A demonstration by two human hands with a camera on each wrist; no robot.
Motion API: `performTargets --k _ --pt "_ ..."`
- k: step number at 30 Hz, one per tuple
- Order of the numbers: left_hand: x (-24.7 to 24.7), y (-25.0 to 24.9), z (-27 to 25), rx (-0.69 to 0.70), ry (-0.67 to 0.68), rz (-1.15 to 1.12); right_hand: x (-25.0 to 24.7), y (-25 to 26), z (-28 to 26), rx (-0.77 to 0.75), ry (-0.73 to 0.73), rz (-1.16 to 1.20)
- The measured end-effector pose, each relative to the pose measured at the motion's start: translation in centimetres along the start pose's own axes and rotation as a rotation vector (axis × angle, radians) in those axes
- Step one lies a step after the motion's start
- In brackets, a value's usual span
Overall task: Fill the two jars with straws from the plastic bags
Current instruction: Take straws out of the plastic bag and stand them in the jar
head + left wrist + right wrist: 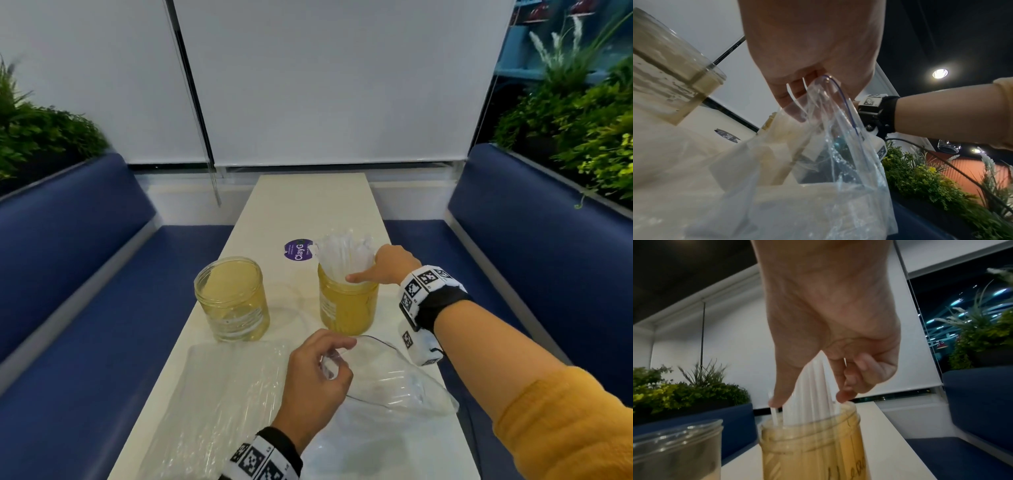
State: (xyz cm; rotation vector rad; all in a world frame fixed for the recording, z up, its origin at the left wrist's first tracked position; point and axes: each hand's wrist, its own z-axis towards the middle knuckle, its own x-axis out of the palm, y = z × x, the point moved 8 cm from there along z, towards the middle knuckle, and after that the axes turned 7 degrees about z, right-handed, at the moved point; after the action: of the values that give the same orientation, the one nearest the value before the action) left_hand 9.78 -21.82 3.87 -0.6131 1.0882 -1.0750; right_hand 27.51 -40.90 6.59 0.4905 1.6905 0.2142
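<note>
Toward the table's (274, 202) right edge, my right hand (390, 265) pinches the bundle of white straws (342, 253) standing in the right-hand amber jar (347, 308), thumb on one side, fingertips on the other. Nearer me, my left hand (315, 380) pinches the rim of an emptied zip bag (394, 380), beside a flat bag (219, 394) of straws. A purple "ClayG…" sticker (297, 250) lies behind the empty left-hand jar (233, 301).

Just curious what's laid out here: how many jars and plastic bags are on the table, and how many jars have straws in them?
Jars: 2, the empty jar and the jar with straws.
Plastic bags: 2, the flat bag and the bag gripped by the left hand.
Jars holding straws: 1.
Total jars and bags: 4.
</note>
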Motion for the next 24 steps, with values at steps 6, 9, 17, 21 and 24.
performTargets --k 6,9,17,21,24 --pt "0.3 0.0 1.5 -0.012 0.112 0.015 -5.5 1.7 -6.3 -0.090 -0.254 0.016" --pt "0.7 -0.8 2.4 0.031 0.169 0.086 -4.1 3.0 -10.8 -0.157 0.041 0.096" --pt "0.9 -3.2 3.3 0.087 0.237 0.078 8.1 -0.1 -13.5 -0.123 0.317 -0.309" --pt "0.8 -3.2 2.5 0.130 0.258 0.102 9.8 -2.3 -13.9 -0.094 0.286 -0.494" --pt "0.4 -2.8 2.2 0.126 0.264 0.135 9.8 -2.5 -14.0 -0.133 0.281 -0.485"
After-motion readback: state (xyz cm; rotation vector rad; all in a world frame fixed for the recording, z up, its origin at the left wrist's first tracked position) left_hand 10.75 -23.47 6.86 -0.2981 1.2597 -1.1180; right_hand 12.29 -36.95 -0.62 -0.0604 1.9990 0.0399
